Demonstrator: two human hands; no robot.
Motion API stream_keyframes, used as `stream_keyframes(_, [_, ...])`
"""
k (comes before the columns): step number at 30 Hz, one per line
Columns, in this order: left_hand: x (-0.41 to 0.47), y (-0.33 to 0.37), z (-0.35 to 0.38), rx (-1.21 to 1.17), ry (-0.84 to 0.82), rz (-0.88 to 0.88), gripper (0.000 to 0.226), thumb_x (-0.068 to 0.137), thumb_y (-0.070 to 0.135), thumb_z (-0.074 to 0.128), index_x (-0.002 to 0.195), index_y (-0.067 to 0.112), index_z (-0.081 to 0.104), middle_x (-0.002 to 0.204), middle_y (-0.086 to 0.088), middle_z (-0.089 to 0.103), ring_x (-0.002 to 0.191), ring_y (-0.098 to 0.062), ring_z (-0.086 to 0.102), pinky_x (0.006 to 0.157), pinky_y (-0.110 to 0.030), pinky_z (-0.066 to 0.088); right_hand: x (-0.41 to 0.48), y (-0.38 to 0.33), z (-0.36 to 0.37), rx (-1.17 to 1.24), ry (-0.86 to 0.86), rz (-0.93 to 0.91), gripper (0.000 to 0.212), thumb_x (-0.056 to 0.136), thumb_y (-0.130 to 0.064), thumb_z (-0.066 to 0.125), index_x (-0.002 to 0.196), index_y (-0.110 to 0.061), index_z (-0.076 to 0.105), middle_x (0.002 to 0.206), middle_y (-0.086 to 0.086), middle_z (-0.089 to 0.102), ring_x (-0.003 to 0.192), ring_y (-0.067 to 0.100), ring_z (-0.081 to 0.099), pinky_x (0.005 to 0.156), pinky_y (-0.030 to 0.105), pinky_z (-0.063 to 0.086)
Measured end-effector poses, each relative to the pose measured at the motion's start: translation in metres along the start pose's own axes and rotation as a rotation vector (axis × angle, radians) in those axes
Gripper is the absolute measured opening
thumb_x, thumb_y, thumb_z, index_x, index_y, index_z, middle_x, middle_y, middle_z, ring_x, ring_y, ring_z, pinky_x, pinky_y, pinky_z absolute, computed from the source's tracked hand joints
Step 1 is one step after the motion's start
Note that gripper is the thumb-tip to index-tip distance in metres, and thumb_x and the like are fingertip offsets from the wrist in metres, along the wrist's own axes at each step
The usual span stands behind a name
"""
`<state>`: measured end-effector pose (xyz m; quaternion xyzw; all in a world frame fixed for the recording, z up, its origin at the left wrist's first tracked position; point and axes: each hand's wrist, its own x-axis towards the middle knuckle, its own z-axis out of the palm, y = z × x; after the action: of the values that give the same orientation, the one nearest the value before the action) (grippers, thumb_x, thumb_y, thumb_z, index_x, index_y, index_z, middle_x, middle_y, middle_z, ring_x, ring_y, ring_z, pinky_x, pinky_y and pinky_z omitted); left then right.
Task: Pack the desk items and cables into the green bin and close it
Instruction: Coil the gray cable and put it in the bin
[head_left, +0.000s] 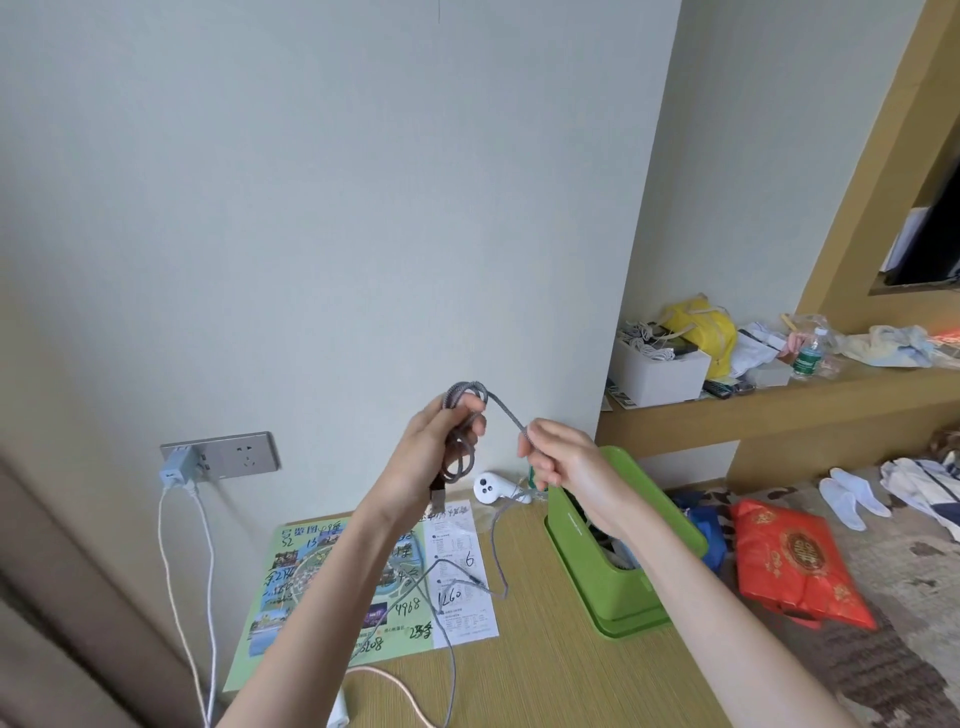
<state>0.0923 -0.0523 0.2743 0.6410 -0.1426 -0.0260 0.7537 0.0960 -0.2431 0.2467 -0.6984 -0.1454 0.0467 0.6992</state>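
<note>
From the head view, the left hand (436, 447) grips a coiled grey braided cable (464, 436) raised above the bench (545, 670), the right hand (563, 462) pinches its trailing strand, and the open green bin (613, 577) stands just right.

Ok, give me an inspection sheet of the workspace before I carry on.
Surface: wooden desk, against the wall.
Job's things: green bin at the desk's right, lid open, items inside; white controller by the wall.
Clutter: printed map with handwriting, flat on the desk.
Hands: left hand holds the grey cable in a coil; right hand pinches its strand.
Cables: grey tail trails over the map; pink cable at the near edge; white cables hang from a wall charger.
Surroundings: shelf with white box, yellow bag, bottle; red bag, white slippers on the floor.
</note>
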Motion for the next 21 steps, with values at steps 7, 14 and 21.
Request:
stream_keyframes(7, [0.000, 0.006, 0.009, -0.259, 0.024, -0.019, 0.022, 0.099, 0.019, 0.049, 0.095, 0.026, 0.070, 0.118, -0.004, 0.068, 0.112, -0.016, 0.065, 0.088, -0.032, 0.051, 0.000, 0.003, 0.025, 0.099, -0.154, -0.039, 0.022, 0.095, -0.032, 0.058, 0.077, -0.019, 0.063, 0.069, 0.004, 0.053, 0.056, 0.015, 0.045, 0.065, 0.028, 0.044])
stream_keyframes(14, [-0.007, 0.017, -0.014, -0.275, 0.081, 0.076, 0.023, 0.098, 0.019, 0.045, 0.099, 0.027, 0.066, 0.090, 0.001, 0.065, 0.067, -0.013, 0.056, 0.068, -0.026, 0.051, 0.011, 0.021, 0.026, -0.063, -0.238, 0.063, 0.042, 0.085, -0.054, 0.064, 0.075, -0.014, 0.068, 0.060, 0.000, 0.052, 0.060, 0.015, 0.050, 0.086, 0.033, 0.042])
stream_keyframes(21, [-0.018, 0.016, -0.062, -0.168, 0.214, 0.093, 0.016, 0.098, 0.032, 0.049, 0.097, 0.032, 0.065, 0.077, 0.007, 0.055, 0.058, -0.008, 0.043, 0.059, -0.023, 0.033, 0.025, 0.036, 0.024, -0.245, -0.245, 0.205, 0.030, 0.077, -0.045, 0.071, 0.076, -0.016, 0.062, 0.073, 0.005, 0.055, 0.076, 0.004, 0.061, 0.102, 0.036, 0.034])
